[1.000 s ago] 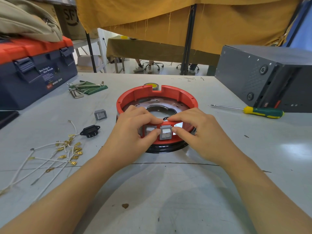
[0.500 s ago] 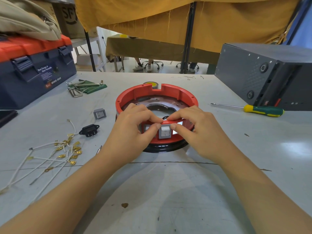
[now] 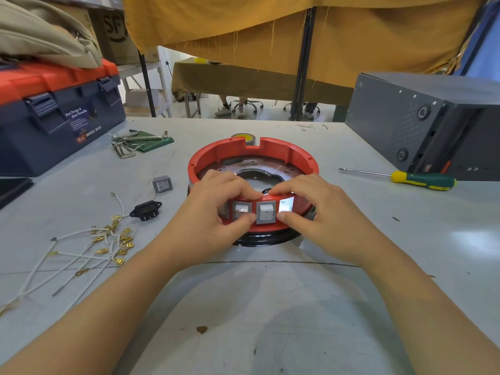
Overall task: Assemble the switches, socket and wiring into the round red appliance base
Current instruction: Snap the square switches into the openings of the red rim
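The round red appliance base (image 3: pixel 273 150) sits mid-table on a black ring. A grey rocker switch (image 3: pixel 265 211) sits in the middle opening of its near wall, with another switch (image 3: pixel 241 209) in the opening to its left and an open slot (image 3: pixel 286 205) to its right. My left hand (image 3: pixel 216 204) and my right hand (image 3: pixel 315 207) both grip the near wall, fingers over the rim and thumbs beside the middle switch. A loose grey switch (image 3: pixel 162 184), a black socket (image 3: pixel 146 210) and white wires with brass terminals (image 3: pixel 108 244) lie to the left.
A blue and red toolbox (image 3: pixel 54 112) stands at the far left, with hex keys (image 3: pixel 135 140) on a green pouch beside it. A yellow-green screwdriver (image 3: pixel 422 180) lies right of the base before a grey metal case (image 3: pixel 433 123). A tape roll (image 3: pixel 242 137) sits behind the base.
The middle switch has gone further into the wall opening and now sits squarer and flatter. Both hands stay on the near wall with only small finger shifts.
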`<action>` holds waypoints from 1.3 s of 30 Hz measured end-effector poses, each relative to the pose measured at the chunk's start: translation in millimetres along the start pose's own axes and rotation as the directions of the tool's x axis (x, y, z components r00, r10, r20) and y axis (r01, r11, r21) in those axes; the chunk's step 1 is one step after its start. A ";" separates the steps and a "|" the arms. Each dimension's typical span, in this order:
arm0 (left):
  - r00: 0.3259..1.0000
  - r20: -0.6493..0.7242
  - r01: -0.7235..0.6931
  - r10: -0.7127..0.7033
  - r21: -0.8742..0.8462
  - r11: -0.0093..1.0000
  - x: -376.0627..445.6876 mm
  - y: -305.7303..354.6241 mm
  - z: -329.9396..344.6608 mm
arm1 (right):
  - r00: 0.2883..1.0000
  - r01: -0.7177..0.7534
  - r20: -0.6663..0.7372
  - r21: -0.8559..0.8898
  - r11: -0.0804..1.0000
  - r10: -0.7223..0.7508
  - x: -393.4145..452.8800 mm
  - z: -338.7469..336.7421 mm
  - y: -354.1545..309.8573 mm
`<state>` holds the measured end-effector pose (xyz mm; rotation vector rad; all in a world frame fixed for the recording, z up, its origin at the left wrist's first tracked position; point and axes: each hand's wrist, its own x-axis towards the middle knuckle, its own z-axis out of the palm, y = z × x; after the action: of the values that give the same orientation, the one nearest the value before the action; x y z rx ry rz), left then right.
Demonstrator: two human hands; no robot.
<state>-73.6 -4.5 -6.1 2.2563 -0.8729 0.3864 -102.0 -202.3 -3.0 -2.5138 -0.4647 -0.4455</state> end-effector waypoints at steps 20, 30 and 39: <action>0.998 -0.055 -0.006 0.012 0.104 0.995 0.2 1.3 7.8 | 0.997 -0.036 -0.067 -0.052 0.998 0.033 1.0 7.1 -2.3; 0.991 -0.134 0.010 -0.005 0.033 0.999 0.7 1.4 7.4 | 0.993 -0.031 -0.116 0.025 0.999 0.033 0.4 5.8 -5.1; 0.989 -0.143 0.034 -0.031 0.019 0.999 1.8 4.4 8.3 | 0.992 -0.036 -0.121 -0.072 0.997 0.027 1.8 9.1 -7.7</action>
<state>-75.1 -13.4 -9.2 2.2292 -0.7602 0.5370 -101.6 -190.6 -6.1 -2.5431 -0.3678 -0.6084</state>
